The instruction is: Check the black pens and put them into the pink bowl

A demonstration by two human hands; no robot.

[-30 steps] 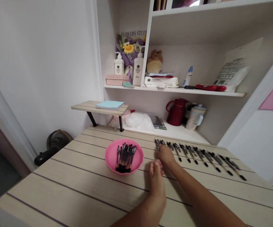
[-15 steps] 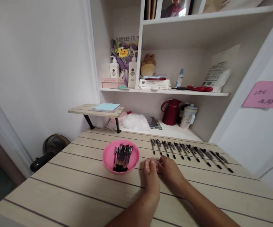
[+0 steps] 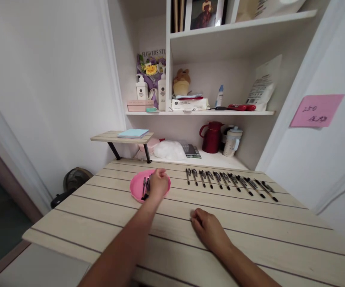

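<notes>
A pink bowl (image 3: 136, 187) holding several black pens (image 3: 145, 187) sits on the wooden table (image 3: 250, 223). My left hand (image 3: 158, 184) reaches into the bowl, its fingers curled down over the pens; what they hold is hidden. A row of several black pens (image 3: 229, 182) lies side by side on the table to the right of the bowl. My right hand (image 3: 208, 231) rests on the table nearer to me, fingers curled loosely, nothing visible in it.
A small wooden riser (image 3: 121, 138) with a blue notebook (image 3: 135, 133) stands at the table's back left. Behind are shelves with bottles, a red jug (image 3: 210, 137) and a white cup (image 3: 231, 141). A pink note (image 3: 316, 110) hangs on the right wall. A fan (image 3: 77, 181) sits on the floor left.
My left hand moved from the table's middle into the pink bowl. My right hand drew back from the pen row toward me. The camera view shifted back.
</notes>
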